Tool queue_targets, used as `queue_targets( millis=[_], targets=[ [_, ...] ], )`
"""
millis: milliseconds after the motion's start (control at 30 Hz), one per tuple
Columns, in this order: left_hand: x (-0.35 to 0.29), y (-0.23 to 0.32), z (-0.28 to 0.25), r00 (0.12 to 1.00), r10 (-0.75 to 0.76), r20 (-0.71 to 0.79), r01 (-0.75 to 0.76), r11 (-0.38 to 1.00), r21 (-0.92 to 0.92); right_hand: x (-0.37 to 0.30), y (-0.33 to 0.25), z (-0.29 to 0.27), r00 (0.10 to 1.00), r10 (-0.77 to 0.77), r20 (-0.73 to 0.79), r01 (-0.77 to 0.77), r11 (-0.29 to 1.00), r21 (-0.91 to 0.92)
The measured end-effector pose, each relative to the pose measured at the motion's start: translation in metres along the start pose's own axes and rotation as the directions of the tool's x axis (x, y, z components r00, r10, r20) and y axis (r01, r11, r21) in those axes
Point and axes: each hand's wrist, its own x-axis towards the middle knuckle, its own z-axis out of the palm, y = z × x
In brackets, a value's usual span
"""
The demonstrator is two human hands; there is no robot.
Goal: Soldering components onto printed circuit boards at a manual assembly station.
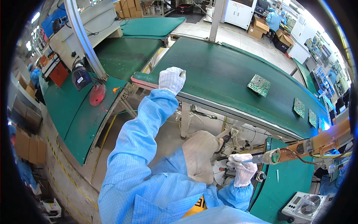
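My left hand (172, 80), in a white grid-patterned glove, is closed above the near left corner of the green conveyor belt (212, 71). Its fingers curl inward; a small dark spot shows by them, and whatever they may hold is hidden. Lower right, my right hand (241, 170) wears a similar glove. Its fingers are bent together beside the capped end of an orange-brown tube (317, 140), near thin dark rods. What it grips cannot be made out. On the belt's right half lie a larger green circuit board (259, 85), a smaller board (299, 107) and another board (312, 118).
At left, a black scanner-like device (80, 76) on a stand casts red light onto a green-topped table (71, 123). A white box with a fan (306, 206) sits on the right-hand green bench (298, 175). Cables hang beneath the belt. Co-workers (273, 19) are far right.
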Motion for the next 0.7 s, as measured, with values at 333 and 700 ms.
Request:
queue_targets(
  millis=[333,700],
  targets=[
    [-0.001,-0.001,0.002,1.0,0.003,-0.012,-0.004,1.0,-0.003,0.008,-0.003,-0.004,0.968,-0.223,0.113,0.214,0.973,0.092],
    [0.0,-0.004,0.005,1.0,0.015,-0.008,-0.015,1.0,-0.002,0.014,0.017,-0.009,0.886,-0.427,0.178,0.331,0.854,0.401]
  ],
)
